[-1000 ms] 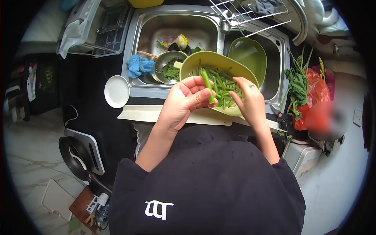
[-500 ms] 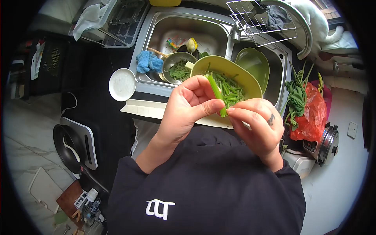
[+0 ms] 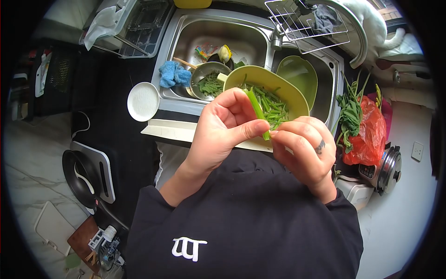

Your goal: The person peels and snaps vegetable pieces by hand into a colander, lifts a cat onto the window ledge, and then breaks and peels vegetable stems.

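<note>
Green stalk (image 3: pixel 255 106), one, short: held up before the sink (image 3: pixel 223 29), above the near side of a yellow-green bowl (image 3: pixel 284 80). Left hand (image 3: pixel 224 122): fingers curled, thumb pressing the stalk against them, palm partly open. Right hand (image 3: pixel 304 148): thumb and finger closed to a pinch at the stalk's lower end; whether they grip the whole end or only a strand cannot be told. Cut green pieces (image 3: pixel 275 106), many: loose in the bowl. Metal pan (image 3: pixel 199 73), holding leaves (image 3: pixel 211 86): just left of the bowl. Blue cloth (image 3: pixel 174 74): beside the pan. White plate (image 3: pixel 143 101): on the counter (image 3: pixel 127 149), left. Leafy stems (image 3: pixel 350 114), with a red bag (image 3: pixel 370 132): right of the sink. Hazards, as judged: the stalk could snap or slip if the right hand pulls sideways or the left thumb slackens, falling into the bowl or onto the cream board (image 3: pixel 168 130) along the sink's front. A wrist catching the bowl's rim could tip it and scatter the pieces; its support is hidden, so steadiness is uncertain.
</note>
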The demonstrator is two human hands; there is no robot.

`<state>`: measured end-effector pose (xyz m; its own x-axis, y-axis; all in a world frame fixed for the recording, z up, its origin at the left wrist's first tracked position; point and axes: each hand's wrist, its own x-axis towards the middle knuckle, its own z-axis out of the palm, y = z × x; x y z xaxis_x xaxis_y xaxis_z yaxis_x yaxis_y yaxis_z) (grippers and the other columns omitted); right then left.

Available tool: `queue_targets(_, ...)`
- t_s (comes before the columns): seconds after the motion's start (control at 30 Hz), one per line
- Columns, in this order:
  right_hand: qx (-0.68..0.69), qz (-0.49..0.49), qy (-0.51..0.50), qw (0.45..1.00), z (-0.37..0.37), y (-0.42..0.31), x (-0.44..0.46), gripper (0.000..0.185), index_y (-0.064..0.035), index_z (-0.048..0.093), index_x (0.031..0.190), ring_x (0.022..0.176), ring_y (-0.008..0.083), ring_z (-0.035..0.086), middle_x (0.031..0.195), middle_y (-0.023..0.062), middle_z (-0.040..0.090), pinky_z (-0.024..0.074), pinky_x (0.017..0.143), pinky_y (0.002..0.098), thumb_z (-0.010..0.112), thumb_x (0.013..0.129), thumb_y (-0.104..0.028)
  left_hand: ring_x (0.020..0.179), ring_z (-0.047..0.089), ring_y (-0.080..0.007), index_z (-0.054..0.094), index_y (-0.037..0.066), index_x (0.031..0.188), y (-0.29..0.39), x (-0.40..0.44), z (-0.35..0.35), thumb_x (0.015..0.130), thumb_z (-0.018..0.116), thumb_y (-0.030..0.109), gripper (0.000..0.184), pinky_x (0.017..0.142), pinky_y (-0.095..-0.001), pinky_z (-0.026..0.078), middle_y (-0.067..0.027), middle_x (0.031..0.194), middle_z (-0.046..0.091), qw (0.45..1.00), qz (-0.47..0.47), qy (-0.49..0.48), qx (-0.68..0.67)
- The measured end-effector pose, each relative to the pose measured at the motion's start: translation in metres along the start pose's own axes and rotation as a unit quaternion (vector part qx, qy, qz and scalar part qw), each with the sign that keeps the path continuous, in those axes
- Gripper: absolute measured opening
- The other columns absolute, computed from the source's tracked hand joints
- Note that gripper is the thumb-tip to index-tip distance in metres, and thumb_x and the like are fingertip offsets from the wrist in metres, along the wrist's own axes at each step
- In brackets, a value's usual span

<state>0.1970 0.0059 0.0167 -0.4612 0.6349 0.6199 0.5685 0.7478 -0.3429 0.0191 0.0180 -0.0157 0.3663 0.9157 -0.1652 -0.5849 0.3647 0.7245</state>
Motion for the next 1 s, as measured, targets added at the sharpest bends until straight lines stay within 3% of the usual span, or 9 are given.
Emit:
queue_targets(0.3, 0.017, 0.020, 0.008, 1.000, 0.003, 0.002, 0.002, 0.027, -0.0044, 0.061, 0.080, 0.063, 0.0211, 0.059, 0.075, 0.0044, 0.060, 0.0493, 0.056, 0.0318, 0.069, 0.056, 0.006, 0.084, 0.063, -0.0096, 0.055, 0.003, 0.096, 0.000, -0.003, -0.004, 0.080, 0.074, 0.001, 0.025, 0.077, -0.0226, 0.052, -0.0042, 0.090, 0.064, 1.000, -0.012, -0.010, 0.011)
queue_targets(0.4, 0.006, 0.037, 0.021, 0.999, 0.001, 0.007, 0.004, 0.028, -0.0055, 0.061, 0.080, 0.062, 0.0205, 0.058, 0.075, 0.0039, 0.060, 0.0492, 0.058, 0.0316, 0.068, 0.056, 0.007, 0.084, 0.065, -0.0155, 0.055, -0.001, 0.106, 0.001, -0.006, -0.010, 0.080, 0.073, 0.004, 0.032, 0.081, -0.0273, 0.052, -0.0099, 0.093, 0.066, 0.999, -0.021, -0.031, -0.010)
queue_targets(0.57, 0.060, 0.064, 0.004, 0.996, -0.006, 0.001, 0.012, 0.030, -0.0052, 0.064, 0.082, 0.066, 0.0209, 0.061, 0.078, 0.0054, 0.062, 0.0495, 0.059, 0.0322, 0.075, 0.056, 0.005, 0.081, 0.066, -0.0172, 0.056, -0.002, 0.107, 0.004, -0.006, -0.013, 0.081, 0.073, 0.007, 0.033, 0.080, -0.0290, 0.052, -0.0114, 0.090, 0.066, 0.998, -0.023, -0.034, -0.047)
queue_targets(0.9, 0.067, 0.027, 0.031, 0.997, 0.005, 0.000, 0.004, 0.027, -0.0027, 0.066, 0.084, 0.063, 0.0217, 0.060, 0.078, 0.0066, 0.063, 0.0496, 0.056, 0.0305, 0.076, 0.059, 0.003, 0.087, 0.066, -0.0181, 0.059, -0.004, 0.114, 0.015, -0.009, -0.006, 0.084, 0.070, 0.008, 0.035, 0.084, -0.0300, 0.051, -0.0125, 0.092, 0.068, 0.999, -0.018, -0.028, -0.016)
queue_targets(1.0, 0.055, 0.040, 0.021, 0.997, 0.003, -0.004, 0.005, 0.030, -0.0033, 0.063, 0.086, 0.068, 0.0211, 0.061, 0.078, 0.0065, 0.063, 0.0501, 0.061, 0.0306, 0.075, 0.060, 0.008, 0.087, 0.066, -0.0183, 0.059, -0.005, 0.114, 0.015, -0.010, -0.006, 0.084, 0.070, 0.008, 0.035, 0.084, -0.0303, 0.051, -0.0129, 0.093, 0.068, 0.999, -0.019, -0.032, -0.006)
